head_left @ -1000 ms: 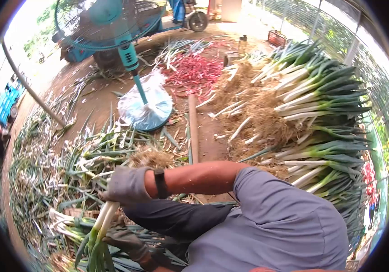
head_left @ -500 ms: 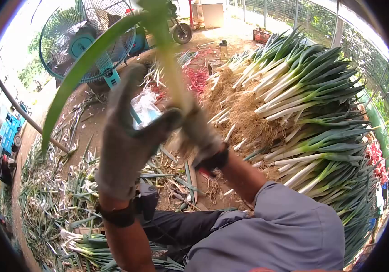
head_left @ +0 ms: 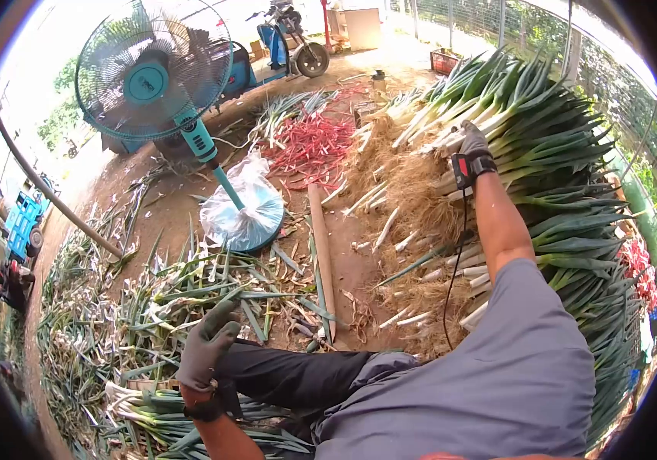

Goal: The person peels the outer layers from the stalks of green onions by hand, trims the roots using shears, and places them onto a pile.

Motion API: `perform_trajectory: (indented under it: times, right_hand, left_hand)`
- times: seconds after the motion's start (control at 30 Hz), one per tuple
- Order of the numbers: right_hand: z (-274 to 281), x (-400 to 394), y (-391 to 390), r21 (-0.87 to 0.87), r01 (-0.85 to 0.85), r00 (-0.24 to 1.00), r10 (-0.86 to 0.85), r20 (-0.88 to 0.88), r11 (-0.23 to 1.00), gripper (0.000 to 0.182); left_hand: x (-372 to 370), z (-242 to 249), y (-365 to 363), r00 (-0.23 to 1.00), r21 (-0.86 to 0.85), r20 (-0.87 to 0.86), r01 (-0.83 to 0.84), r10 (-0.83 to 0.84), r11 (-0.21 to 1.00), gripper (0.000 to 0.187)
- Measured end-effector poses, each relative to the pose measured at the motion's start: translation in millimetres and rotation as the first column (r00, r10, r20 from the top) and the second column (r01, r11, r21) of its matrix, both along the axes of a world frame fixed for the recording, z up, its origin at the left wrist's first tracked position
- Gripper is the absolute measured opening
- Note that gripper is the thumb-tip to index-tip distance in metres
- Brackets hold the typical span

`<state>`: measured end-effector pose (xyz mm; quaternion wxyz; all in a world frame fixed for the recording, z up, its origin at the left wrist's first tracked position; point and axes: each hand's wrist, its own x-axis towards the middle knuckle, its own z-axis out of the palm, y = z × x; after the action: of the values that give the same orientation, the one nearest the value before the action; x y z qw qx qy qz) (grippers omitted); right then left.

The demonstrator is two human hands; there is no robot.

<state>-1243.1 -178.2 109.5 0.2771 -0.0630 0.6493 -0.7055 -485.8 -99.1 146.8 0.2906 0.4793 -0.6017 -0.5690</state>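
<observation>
My right hand (head_left: 473,144), in a grey glove, reaches onto the big pile of leeks (head_left: 532,149) at the right. Its fingers are curled around a leek (head_left: 445,142) by the white part of the stalk, though the grip is partly hidden. A small black and red device (head_left: 463,170) with a cable sits at that wrist. My left hand (head_left: 210,345), also gloved, is held above my left leg with thumb and fingers apart and nothing in it. Below it lies a smaller bunch of leeks (head_left: 148,414).
A standing fan (head_left: 147,83) has its base wrapped in plastic (head_left: 248,207). Stripped leaves (head_left: 137,322) cover the ground at the left. Red ties (head_left: 317,146) lie ahead, beside a wooden strip (head_left: 321,257). A three-wheeler (head_left: 294,46) stands at the back.
The leek held up close to the camera is gone from there. My right hand has moved away to the pile at the right; my left hand has dropped lower, fingers apart.
</observation>
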Motion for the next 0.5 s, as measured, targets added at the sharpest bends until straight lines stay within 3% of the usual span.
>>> perform_trajectory:
  times: [0.03,0.2,0.3,0.33,0.4,0.47,0.5]
  right_hand:
    - [-0.9,-0.1,-5.1,-0.065,-0.007,1.0,0.009,0.02,0.998,0.077]
    - [20.9,21.6,14.9,-0.014,-0.03,0.999,0.03,-0.045,0.999,0.056]
    - [-23.4,-51.0,0.8,-0.078,-0.028,0.939,0.0,-0.345,0.997,0.054]
    - [-38.0,-76.0,-0.1,-0.135,-0.036,0.895,-0.028,-0.444,0.99,0.053]
    - [-27.2,-76.7,19.3,-0.224,0.145,0.87,-0.232,-0.435,0.964,0.051]
    - [19.5,36.4,58.6,-0.457,0.228,0.856,-0.401,-0.327,0.86,0.056]
    - [12.0,45.7,65.7,-0.542,0.157,0.88,-0.366,-0.302,0.825,0.058]
  left_hand:
    - [8.9,-5.9,3.8,1.0,-0.001,-0.023,-0.014,0.014,1.0,0.056]
    - [41.9,-24.7,31.5,0.991,0.023,-0.01,-0.132,0.132,0.991,0.052]
    - [63.1,-40.1,46.1,0.984,-0.017,-0.047,-0.174,0.173,0.985,0.049]
    - [69.2,-44.5,50.6,0.981,-0.036,-0.052,-0.189,0.187,0.981,0.048]
    - [80.8,-47.3,61.5,0.969,-0.039,-0.047,-0.245,0.243,0.969,0.046]
    - [91.0,-48.5,73.3,0.955,-0.01,-0.063,-0.29,0.289,0.957,0.046]
    - [102.0,-56.7,76.1,0.951,-0.022,-0.069,-0.303,0.301,0.953,0.047]
